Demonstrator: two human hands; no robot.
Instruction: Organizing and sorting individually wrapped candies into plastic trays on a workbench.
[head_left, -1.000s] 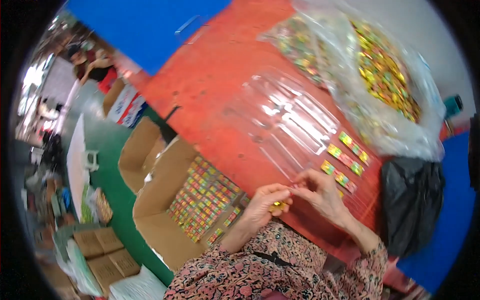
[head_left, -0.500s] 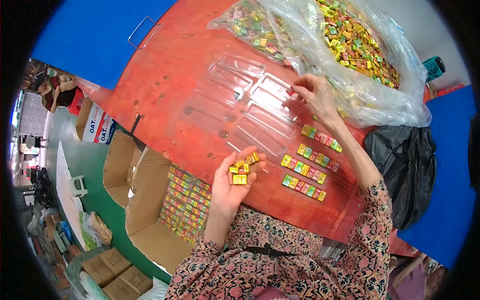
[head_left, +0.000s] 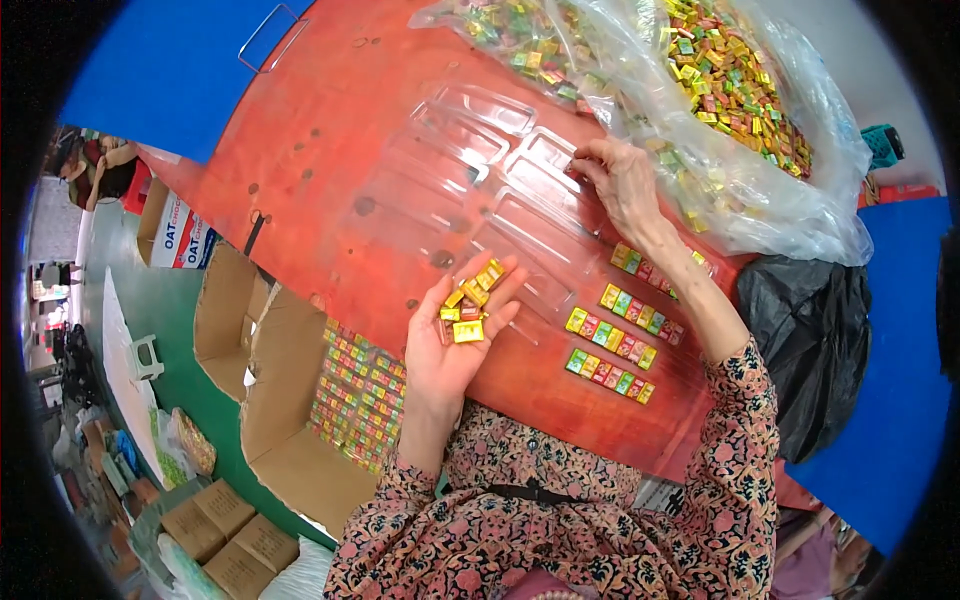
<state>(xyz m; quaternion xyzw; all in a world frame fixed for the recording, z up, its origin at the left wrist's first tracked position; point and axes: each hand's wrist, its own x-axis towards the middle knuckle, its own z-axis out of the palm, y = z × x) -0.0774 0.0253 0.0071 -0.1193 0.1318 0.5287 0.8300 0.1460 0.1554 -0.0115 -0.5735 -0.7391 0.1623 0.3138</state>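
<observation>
My left hand [head_left: 433, 362] is palm up near the table's front edge, fingers loosely curled, with several small wrapped candies [head_left: 468, 331] in yellow and red resting in it. My right hand [head_left: 630, 190] pinches at the end of a clear plastic tray [head_left: 540, 182]; a tiny reddish candy seems to show at its fingertips, mostly hidden. More clear trays [head_left: 447, 158] with long compartments lie flat to the left. Right of them, several rows of candies in yellow, green, pink and red [head_left: 610, 376] lie side by side, one row partly behind my right forearm.
A big clear plastic bag [head_left: 640, 90] heaped with loose candies [head_left: 735, 85] covers the table's far right. A black plastic bag [head_left: 805, 340] hangs at the right. Left of my body stands an open cardboard box [head_left: 290, 400] with packed candy sheets [head_left: 360, 400] inside. The table [head_left: 300, 190] is red.
My left hand has shifted slightly left and up, still carrying the candies. My right hand has moved slightly left along the tray's end. The whole view has tilted a little.
</observation>
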